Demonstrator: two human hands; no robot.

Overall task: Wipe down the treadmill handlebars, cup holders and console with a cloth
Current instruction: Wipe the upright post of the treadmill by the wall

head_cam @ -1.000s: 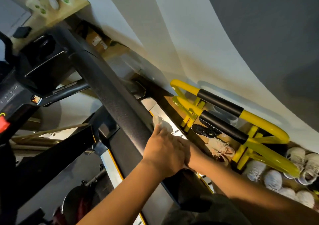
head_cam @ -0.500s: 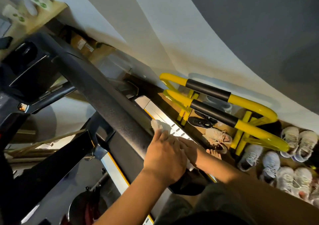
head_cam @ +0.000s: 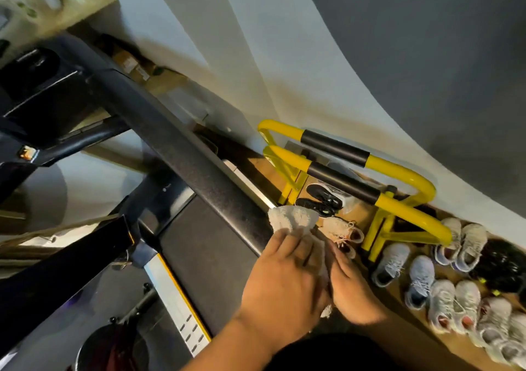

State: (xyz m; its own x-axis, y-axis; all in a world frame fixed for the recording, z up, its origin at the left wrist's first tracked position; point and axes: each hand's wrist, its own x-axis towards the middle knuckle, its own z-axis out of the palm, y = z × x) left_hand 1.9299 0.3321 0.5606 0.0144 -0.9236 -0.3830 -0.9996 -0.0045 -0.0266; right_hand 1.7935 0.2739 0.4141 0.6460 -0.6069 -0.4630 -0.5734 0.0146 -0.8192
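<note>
Head view. The left hand (head_cam: 284, 285) and right hand (head_cam: 351, 291) clasp the white cloth (head_cam: 293, 219) round the near end of the black handlebar (head_cam: 185, 154). Each grip is curled onto the cloth from its own side of the bar. Step in hand: wiping the handlebar. The next move probably calls for sliding the wrapped cloth up the bar toward the console (head_cam: 31, 91) under even pressure.

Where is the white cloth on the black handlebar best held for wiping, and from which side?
Probably its middle, draped over the handlebar, taken from above: the cloth follows the round bar, so fingers curling over the top press it on both flanks. The bunched end ahead of the left hand gives less contact.
</note>
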